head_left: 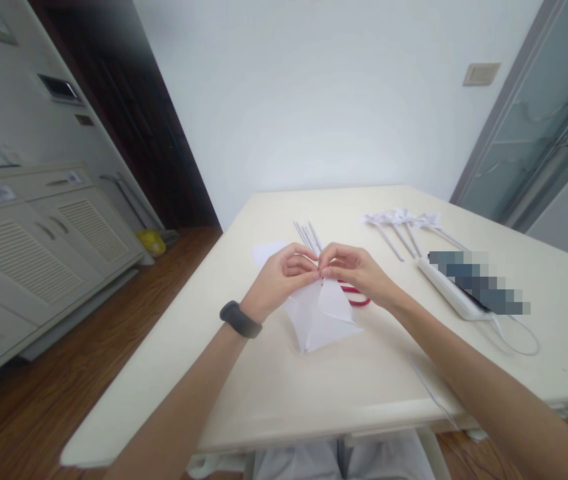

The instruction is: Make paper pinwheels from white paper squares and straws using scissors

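My left hand (284, 277), with a dark band on its wrist, is closed in a pinch at the top of a white piece of folded paper (327, 317). Opposite it, my right hand (357, 270) pinches the same paper, fingertips meeting those of the left. What lies exactly between the fingertips is too small to make out. The paper hangs below the hands with pointed, spread corners. Red scissor handles (361, 301) show partly behind the paper, beside my right hand. Just beyond the hands lie several thin white sticks (309, 235).
Several white paper pinwheels on sticks (404, 219) lie at the back right of the table (244, 413). Nearer, a blurred-out screen (474, 280) rests on a white block (449, 290) with a cable. Another white sheet (267, 252) lies behind my left hand.
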Available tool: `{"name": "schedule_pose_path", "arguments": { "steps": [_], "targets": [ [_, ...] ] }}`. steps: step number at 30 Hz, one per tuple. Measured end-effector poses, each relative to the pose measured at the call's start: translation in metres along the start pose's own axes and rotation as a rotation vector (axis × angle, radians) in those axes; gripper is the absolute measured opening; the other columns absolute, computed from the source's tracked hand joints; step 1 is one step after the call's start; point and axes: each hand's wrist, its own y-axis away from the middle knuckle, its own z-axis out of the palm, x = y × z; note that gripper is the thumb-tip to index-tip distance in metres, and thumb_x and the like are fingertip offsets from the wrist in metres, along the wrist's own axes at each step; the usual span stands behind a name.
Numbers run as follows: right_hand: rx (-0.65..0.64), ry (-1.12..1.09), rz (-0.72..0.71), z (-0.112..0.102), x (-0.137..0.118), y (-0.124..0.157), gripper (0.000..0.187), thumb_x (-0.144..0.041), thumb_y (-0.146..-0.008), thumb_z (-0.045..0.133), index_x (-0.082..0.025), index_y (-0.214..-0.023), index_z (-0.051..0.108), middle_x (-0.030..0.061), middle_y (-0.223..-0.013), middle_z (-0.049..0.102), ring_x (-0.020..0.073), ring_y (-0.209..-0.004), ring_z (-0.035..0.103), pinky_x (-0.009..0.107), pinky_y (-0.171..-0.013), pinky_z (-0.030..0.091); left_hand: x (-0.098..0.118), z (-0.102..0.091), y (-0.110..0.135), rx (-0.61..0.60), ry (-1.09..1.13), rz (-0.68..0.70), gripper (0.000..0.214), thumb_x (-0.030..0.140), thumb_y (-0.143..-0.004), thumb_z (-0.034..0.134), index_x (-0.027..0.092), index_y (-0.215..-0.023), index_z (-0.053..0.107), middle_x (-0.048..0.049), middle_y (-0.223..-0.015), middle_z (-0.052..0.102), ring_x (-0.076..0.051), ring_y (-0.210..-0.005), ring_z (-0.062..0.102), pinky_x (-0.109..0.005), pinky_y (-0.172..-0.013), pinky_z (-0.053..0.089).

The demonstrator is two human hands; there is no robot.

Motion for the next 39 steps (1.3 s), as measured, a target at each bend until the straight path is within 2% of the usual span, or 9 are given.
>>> {"name": "schedule_pose_path", "arguments": {
  "steps": [5,12,22,31,35,39],
  "targets": [
    [-0.016,0.006,-0.001,-0.0003,0.0006,0.0003,0.014,-0.031,-0.074,0.063,-0.018,-0.076,0.059,0.0013,-0.080,0.056,0.0142,-0.077,0.056,0.029,-0.074,0.045,0.0003,0.0004,0.0004,-0.003,-0.012,0.013,0.023,0.028,-0.073,0.064,0.019,-0.091,0.053,-0.0014,-0.078,0.062,-0.015,-0.075,0.062,-0.028,-0.072,0.048],
    [-0.011,-0.017,0.009,-0.0021,0.0020,-0.0005,0.010,-0.027,-0.076,0.061,-0.017,-0.078,0.058,0.0000,-0.078,0.056,0.0134,-0.075,0.058,0.029,-0.074,0.045,0.0006,0.0004,0.0008,0.003,-0.098,0.079,0.017,0.031,-0.078,0.059,0.015,-0.084,0.057,-0.0045,-0.085,0.063,-0.016,-0.080,0.062,-0.027,-0.074,0.048],
    [0.086,0.084,0.042,0.0016,0.0082,-0.0019,0.012,-0.028,-0.077,0.059,-0.017,-0.078,0.059,0.0009,-0.078,0.057,0.0135,-0.075,0.056,0.026,-0.069,0.043,-0.0031,0.0037,0.0005,0.077,-0.244,0.148,0.019,0.034,-0.076,0.060,0.016,-0.083,0.057,-0.0045,-0.088,0.064,-0.018,-0.088,0.061,-0.032,-0.085,0.046],
    [0.053,0.044,0.010,-0.0002,0.0045,-0.0010,0.009,-0.026,-0.078,0.059,-0.016,-0.078,0.061,0.0002,-0.077,0.057,0.0119,-0.074,0.055,0.023,-0.066,0.042,-0.0063,0.0003,-0.0005,0.066,-0.240,0.154,0.015,0.030,-0.077,0.059,0.016,-0.082,0.056,-0.0040,-0.085,0.062,-0.017,-0.085,0.062,-0.031,-0.082,0.048],
    [0.065,0.112,-0.019,0.0001,0.0036,-0.0007,0.009,-0.025,-0.081,0.056,-0.017,-0.079,0.060,0.0001,-0.078,0.057,0.0119,-0.074,0.055,0.024,-0.068,0.043,-0.0064,0.0009,0.0000,0.071,-0.238,0.158,0.014,0.029,-0.077,0.059,0.016,-0.081,0.057,-0.0038,-0.084,0.063,-0.017,-0.083,0.062,-0.031,-0.081,0.048],
    [0.090,0.274,-0.073,0.0028,0.0065,-0.0015,0.007,-0.021,-0.082,0.053,-0.018,-0.079,0.058,0.0005,-0.080,0.057,0.0126,-0.075,0.056,0.027,-0.072,0.045,-0.0067,0.0014,-0.0004,0.077,-0.243,0.174,0.015,0.030,-0.078,0.057,0.015,-0.081,0.058,-0.0044,-0.084,0.063,-0.017,-0.083,0.062,-0.032,-0.082,0.048]
  ]
}}
